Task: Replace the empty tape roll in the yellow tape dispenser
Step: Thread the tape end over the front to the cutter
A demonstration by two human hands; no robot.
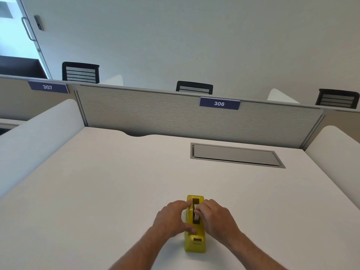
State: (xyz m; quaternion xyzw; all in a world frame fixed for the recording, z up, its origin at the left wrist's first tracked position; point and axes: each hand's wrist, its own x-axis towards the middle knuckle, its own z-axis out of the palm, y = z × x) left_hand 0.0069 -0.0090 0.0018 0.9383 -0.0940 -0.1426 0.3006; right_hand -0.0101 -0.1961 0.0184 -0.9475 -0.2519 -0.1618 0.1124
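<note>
Yellow tape dispenser (194,240) on white desk (116,182), left hand (171,217) fingers bracing it, right hand (216,217) fingers pinching roll (196,216)

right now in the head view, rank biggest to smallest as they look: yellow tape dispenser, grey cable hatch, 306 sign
1. grey cable hatch
2. yellow tape dispenser, though it sits nearer the camera, so this order is unsure
3. 306 sign

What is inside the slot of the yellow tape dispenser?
In the yellow plastic tape dispenser a pale roll sits in the slot. The right hand covers its side, so remaining tape cannot be judged.
</note>
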